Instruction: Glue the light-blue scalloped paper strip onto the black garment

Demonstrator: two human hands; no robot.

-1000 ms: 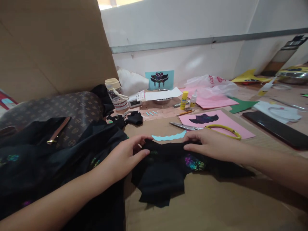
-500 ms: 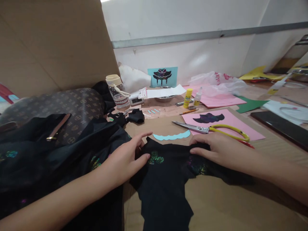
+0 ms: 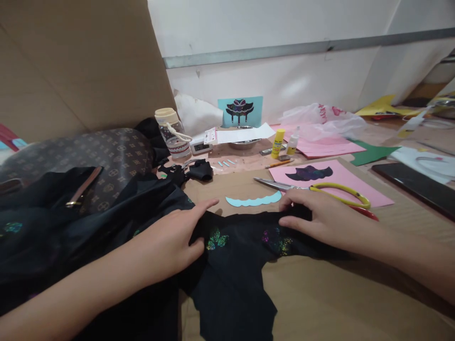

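A cut piece of black fabric [image 3: 234, 279] with shiny butterfly prints lies across the brown cardboard, its lower edge jagged. My left hand [image 3: 174, 239] rests on its left part, index finger stretched out and thumb apart beside a green butterfly print. At the fabric's upper right edge, my right hand [image 3: 313, 215] has thumb and curved fingers on the cloth, gripping it loosely. Just beyond the fabric is a scalloped light-blue paper strip [image 3: 253, 200]. Scissors [image 3: 334, 189] with yellow and red handles lie behind my right hand, partly over pink paper [image 3: 369, 192] bearing a black cut-out shape [image 3: 309, 173].
More black fabric [image 3: 117, 227] is heaped at the left, against a brown patterned bag [image 3: 106, 151]. Farther back stand a bottle [image 3: 173, 135], a yellow glue stick [image 3: 277, 143], a small glue bottle [image 3: 293, 141] and a blue decorated card [image 3: 240, 112]. A phone [image 3: 415, 187] lies right.
The black fabric has shifted a little to the left along with my left hand, whose thumb has drawn back from the butterfly print. My right hand has hardly moved.
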